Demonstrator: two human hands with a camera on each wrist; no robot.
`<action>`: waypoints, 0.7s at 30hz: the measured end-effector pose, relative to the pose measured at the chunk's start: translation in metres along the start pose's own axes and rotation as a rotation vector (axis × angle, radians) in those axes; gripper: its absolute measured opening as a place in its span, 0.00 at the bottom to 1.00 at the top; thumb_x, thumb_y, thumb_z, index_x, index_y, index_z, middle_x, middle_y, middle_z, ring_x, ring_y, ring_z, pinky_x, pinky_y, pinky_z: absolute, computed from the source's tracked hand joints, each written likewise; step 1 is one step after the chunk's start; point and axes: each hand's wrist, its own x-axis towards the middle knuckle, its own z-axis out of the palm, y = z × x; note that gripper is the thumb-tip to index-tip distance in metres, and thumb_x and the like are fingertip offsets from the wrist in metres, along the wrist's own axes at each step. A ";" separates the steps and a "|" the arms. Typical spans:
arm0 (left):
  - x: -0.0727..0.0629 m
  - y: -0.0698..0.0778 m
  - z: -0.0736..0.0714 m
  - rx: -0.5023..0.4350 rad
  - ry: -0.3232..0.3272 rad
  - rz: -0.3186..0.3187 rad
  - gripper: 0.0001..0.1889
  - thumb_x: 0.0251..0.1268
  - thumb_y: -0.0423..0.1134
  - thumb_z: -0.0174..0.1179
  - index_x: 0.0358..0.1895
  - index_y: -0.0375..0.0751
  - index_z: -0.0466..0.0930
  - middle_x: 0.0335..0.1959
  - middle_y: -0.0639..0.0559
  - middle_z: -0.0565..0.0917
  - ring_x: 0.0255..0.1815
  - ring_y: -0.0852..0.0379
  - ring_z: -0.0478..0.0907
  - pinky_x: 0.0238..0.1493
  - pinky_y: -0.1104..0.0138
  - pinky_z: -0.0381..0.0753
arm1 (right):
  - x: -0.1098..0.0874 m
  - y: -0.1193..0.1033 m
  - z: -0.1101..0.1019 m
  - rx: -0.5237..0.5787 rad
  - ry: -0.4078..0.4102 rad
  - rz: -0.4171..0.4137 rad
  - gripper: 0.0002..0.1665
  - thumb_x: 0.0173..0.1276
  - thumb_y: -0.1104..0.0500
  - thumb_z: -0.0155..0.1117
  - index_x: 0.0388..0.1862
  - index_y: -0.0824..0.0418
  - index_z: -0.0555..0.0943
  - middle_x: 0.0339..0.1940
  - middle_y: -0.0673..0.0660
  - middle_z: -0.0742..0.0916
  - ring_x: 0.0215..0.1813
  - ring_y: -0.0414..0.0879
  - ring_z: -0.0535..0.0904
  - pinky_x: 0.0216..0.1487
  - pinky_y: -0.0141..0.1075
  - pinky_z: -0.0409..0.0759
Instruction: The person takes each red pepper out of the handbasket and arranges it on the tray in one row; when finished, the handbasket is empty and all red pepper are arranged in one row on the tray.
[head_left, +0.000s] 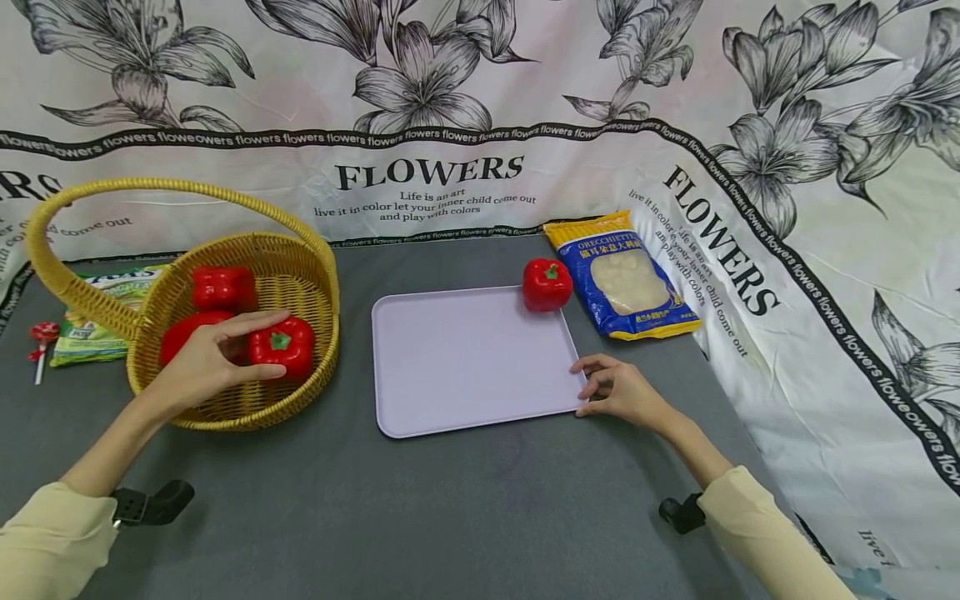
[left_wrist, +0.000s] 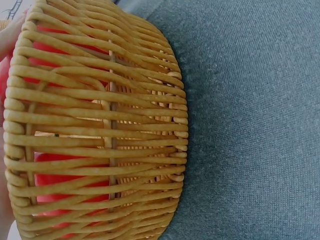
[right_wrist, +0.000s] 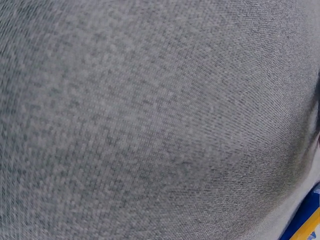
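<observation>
In the head view a yellow wicker basket (head_left: 232, 421) with a tall handle holds several red bell peppers. My left hand (head_left: 206, 358) reaches over its near rim, thumb and fingers spread around the sides of one red bell pepper (head_left: 281, 346). Two other red peppers (head_left: 223, 287) lie behind and left of it, one partly hidden by the hand. Through the weave of the basket (left_wrist: 100, 125), the left wrist view gives glimpses of red. My right hand (head_left: 618, 390) holds the near right corner of a pale lilac tray (head_left: 472, 358). One red bell pepper (head_left: 547, 285) sits at the tray's far right corner.
A blue and yellow bag of orecchiette pasta (head_left: 626, 275) lies right of the tray. Behind the basket is a green packet (head_left: 105, 312), with a red lollipop (head_left: 43, 337) beside it. Flower-printed cloth (head_left: 427, 183) borders the grey tabletop (head_left: 450, 508).
</observation>
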 end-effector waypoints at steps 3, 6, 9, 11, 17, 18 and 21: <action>-0.001 0.001 0.000 -0.004 -0.013 -0.013 0.34 0.55 0.41 0.70 0.68 0.48 0.70 0.64 0.39 0.72 0.51 0.54 0.73 0.42 0.78 0.77 | 0.000 0.000 0.000 -0.001 0.003 0.004 0.09 0.48 0.64 0.79 0.24 0.57 0.85 0.54 0.60 0.80 0.55 0.53 0.74 0.48 0.41 0.82; -0.001 0.001 0.000 -0.014 -0.022 -0.029 0.34 0.54 0.41 0.71 0.67 0.46 0.71 0.61 0.38 0.74 0.48 0.52 0.74 0.41 0.76 0.78 | 0.000 0.000 0.001 -0.002 0.008 -0.004 0.09 0.48 0.64 0.79 0.24 0.58 0.85 0.53 0.61 0.81 0.54 0.54 0.74 0.48 0.42 0.82; -0.002 0.000 0.000 -0.026 -0.028 -0.043 0.35 0.54 0.41 0.71 0.67 0.45 0.71 0.61 0.38 0.74 0.47 0.58 0.76 0.41 0.77 0.78 | -0.001 0.001 0.002 -0.002 0.013 -0.017 0.08 0.48 0.64 0.79 0.24 0.59 0.85 0.53 0.62 0.81 0.54 0.55 0.74 0.47 0.42 0.82; -0.002 0.000 0.000 -0.042 -0.026 -0.048 0.35 0.54 0.41 0.71 0.67 0.45 0.71 0.60 0.39 0.74 0.45 0.63 0.76 0.42 0.78 0.78 | -0.001 0.002 0.002 0.000 0.018 -0.024 0.08 0.48 0.64 0.79 0.24 0.59 0.85 0.53 0.62 0.81 0.54 0.56 0.74 0.47 0.42 0.82; -0.004 0.001 -0.002 -0.076 -0.016 -0.030 0.34 0.54 0.38 0.71 0.67 0.43 0.70 0.60 0.39 0.73 0.46 0.69 0.75 0.43 0.80 0.77 | -0.001 0.003 0.002 -0.002 0.025 -0.035 0.08 0.48 0.64 0.79 0.24 0.60 0.85 0.52 0.62 0.81 0.53 0.55 0.74 0.47 0.40 0.82; -0.005 0.001 -0.003 -0.074 -0.017 -0.025 0.34 0.55 0.38 0.70 0.67 0.42 0.70 0.60 0.39 0.73 0.46 0.68 0.75 0.43 0.80 0.77 | -0.001 0.002 0.002 -0.002 0.024 -0.035 0.08 0.48 0.65 0.79 0.24 0.60 0.85 0.52 0.62 0.81 0.53 0.54 0.74 0.47 0.40 0.82; -0.005 0.004 -0.005 -0.092 -0.013 -0.042 0.33 0.55 0.37 0.70 0.67 0.44 0.71 0.60 0.41 0.73 0.46 0.68 0.75 0.43 0.79 0.77 | -0.001 0.001 0.002 -0.001 0.021 -0.021 0.08 0.48 0.64 0.79 0.24 0.59 0.85 0.53 0.61 0.81 0.53 0.53 0.74 0.47 0.41 0.82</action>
